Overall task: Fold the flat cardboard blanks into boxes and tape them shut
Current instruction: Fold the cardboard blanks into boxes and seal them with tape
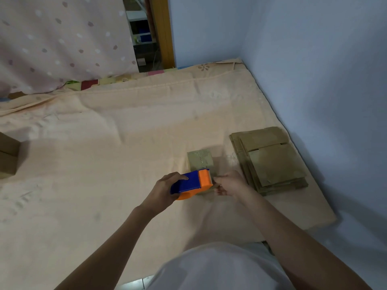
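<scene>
A small folded cardboard box (200,161) stands on the peach bedsheet (104,153), tape showing on its top. My left hand (165,188) grips a blue and orange tape dispenser (191,183) at the box's near edge. Just right of the dispenser's orange blade end, my right hand (229,183) has its fingers curled and appears to pinch the tape end, though the tape itself is hard to see. A stack of flat cardboard blanks (270,160) lies to the right of the box.
Blue walls (324,80) close off the right side and back corner. Folded cardboard boxes (8,155) sit at the far left edge. A dotted pink curtain (62,38) hangs at the back left. The mattress edge runs near the blanks.
</scene>
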A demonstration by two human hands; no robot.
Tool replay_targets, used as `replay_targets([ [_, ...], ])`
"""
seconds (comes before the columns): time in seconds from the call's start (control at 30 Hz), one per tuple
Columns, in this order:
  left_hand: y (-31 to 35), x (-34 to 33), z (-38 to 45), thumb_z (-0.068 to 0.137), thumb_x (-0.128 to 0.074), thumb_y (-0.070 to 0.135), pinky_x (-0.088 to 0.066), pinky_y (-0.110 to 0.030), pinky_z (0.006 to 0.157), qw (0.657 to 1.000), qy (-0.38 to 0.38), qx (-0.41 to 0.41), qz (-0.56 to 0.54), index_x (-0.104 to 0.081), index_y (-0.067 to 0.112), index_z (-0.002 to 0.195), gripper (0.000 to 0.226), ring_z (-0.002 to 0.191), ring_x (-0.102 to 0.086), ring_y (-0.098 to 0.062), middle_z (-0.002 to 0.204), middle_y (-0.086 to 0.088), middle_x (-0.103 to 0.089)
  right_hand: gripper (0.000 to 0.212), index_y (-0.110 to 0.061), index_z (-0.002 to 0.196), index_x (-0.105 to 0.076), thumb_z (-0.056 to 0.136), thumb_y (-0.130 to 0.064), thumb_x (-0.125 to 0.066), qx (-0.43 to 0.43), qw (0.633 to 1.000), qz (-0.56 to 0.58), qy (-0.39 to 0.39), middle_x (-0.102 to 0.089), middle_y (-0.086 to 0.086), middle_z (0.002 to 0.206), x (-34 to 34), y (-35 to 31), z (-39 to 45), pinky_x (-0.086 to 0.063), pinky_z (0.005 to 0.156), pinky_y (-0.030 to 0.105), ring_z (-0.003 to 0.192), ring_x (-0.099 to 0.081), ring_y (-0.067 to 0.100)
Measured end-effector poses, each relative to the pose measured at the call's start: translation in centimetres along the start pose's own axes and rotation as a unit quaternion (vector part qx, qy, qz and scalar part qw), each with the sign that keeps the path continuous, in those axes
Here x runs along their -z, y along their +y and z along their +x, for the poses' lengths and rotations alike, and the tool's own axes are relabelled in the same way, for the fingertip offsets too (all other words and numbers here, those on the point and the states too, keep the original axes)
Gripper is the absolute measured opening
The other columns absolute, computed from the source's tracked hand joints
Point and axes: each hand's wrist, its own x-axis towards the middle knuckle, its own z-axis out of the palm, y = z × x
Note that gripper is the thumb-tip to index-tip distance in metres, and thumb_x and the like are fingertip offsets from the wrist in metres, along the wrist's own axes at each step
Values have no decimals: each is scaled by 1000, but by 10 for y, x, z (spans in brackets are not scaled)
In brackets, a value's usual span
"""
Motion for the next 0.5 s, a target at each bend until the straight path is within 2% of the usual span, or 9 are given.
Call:
replay_targets([
  [0.2, 4, 5, -4, 76, -80, -2, -43, -10, 89, 1000, 12, -5, -1, -60, 24, 130, 63, 109, -54, -9, 122, 10, -61, 10, -7, 81, -67, 88, -6, -74, -13, 1000, -13, 2, -69, 12, 78, 0, -1, 4, -56, 59, 32, 60, -61, 18],
  [0.33, 6, 9, -7, 73, -80, -3, -37, -4, 89, 1000, 18, 8, 11, -63, 23, 130, 65, 109, -52, -9, 124, 8, -62, 6, -10, 86, -71, 86, -6, -77, 0, 1000, -23, 6, -70, 9, 73, 0, 1, 2, -56, 59, 31, 57, -58, 16],
  [0.5, 7, 10, -9, 70, -80, -5, -40, -9, 91, 1000, 16, 5, 7, -66, 24, 128, 66, 114, -50, -9, 129, 7, -59, 5, -3, 92, -73, 88, -4, -72, 16, 998, -57, 29, -67, 10, 72, -1, -1, -4, -54, 56, 27, 56, -58, 15],
])
